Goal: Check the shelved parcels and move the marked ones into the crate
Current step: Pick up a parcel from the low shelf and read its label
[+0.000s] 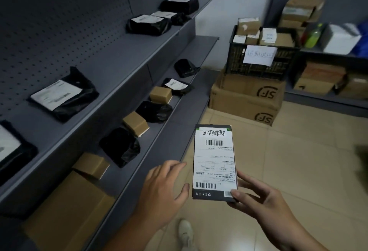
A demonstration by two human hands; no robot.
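Labelled parcel [215, 163] pinched in right hand [264, 197], left hand [165, 183] relaxed beside it, crate [237, 61] beyond on stacked cartons [247, 99]

**Materials and Finishes**

Slim box [214, 163] in the right hand [258, 197]: dark card, matt white paper label. Shelving [127, 51] beside the left hand [163, 187]: matt grey metal. Mailer bags [119, 147]: glossy black plastic. Crate [258, 69] beyond both hands: black plastic lattice. Floor [298, 151]: smooth, sheeny tile.
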